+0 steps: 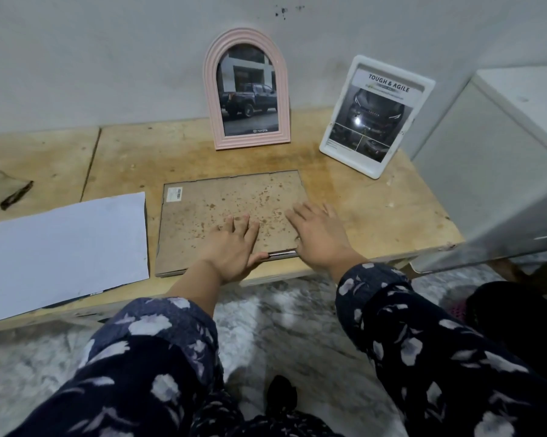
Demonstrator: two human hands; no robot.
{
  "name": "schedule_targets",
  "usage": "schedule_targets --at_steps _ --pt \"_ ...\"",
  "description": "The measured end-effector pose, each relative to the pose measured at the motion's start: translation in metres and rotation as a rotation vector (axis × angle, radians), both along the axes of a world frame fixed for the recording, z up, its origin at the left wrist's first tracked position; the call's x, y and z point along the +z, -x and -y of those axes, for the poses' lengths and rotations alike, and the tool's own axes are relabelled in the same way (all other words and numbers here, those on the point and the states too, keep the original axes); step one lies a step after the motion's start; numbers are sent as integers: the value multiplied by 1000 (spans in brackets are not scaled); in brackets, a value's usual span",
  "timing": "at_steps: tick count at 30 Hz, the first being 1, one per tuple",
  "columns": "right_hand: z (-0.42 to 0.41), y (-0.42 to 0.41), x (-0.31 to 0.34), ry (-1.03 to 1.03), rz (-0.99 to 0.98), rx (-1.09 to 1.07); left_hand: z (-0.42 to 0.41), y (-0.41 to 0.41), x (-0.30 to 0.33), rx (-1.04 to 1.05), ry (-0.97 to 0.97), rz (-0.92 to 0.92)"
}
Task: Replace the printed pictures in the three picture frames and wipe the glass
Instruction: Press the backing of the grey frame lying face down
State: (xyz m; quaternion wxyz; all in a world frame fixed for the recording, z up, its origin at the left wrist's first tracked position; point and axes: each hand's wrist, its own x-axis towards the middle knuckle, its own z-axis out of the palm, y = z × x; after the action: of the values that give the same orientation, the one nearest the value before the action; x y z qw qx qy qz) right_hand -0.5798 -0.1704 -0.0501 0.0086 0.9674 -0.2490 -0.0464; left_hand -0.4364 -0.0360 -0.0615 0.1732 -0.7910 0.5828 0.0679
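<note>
Worn plywood forms the low table (376,209) that stands against a grey wall, and one picture frame lies face down on it near the front edge, its spotted brown backing board (221,209) turned up. Both hands rest flat on that board, close together but not touching each other. The left hand (234,247) has its fingers straight on the board near the front edge, and its thumb lies along that edge, beside a pale strip that shows there. The right hand (318,230) lies spread over the board's front right corner, fingers straight and slightly apart, holding nothing. Both forearms come out of dark sleeves (392,307) with a pale floral print. One small white label (175,195) sits in the board's far left corner. Just left of the board lies one white sheet of paper (64,244), hanging a little over the table's front edge. Behind the board two more frames stand propped against the wall: one pink arched frame (246,88) holding a picture of a dark pickup truck, and to its right one white rectangular frame (376,116) holding a car printout headed "TOUGH & AGILE". Far left of the board lies one small dark object (16,195) that I cannot identify. Right of the board, past the table's end, stands one pale cabinet (499,171).
</note>
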Motion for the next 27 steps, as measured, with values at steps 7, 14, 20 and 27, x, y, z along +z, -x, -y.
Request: schedule_targets --at_steps 7,14,20,27 --pt "-26 -11 1 -101 -12 78 1 2 6 9 23 18" --pt "-36 -25 8 -145 -58 36 -11 -5 3 87 7 -57" --pt "-33 -32 13 -134 -135 50 -12 -5 5 218 -27 -141" --pt "-30 -34 18 -136 -179 41 -14 -8 3 255 -4 -171"
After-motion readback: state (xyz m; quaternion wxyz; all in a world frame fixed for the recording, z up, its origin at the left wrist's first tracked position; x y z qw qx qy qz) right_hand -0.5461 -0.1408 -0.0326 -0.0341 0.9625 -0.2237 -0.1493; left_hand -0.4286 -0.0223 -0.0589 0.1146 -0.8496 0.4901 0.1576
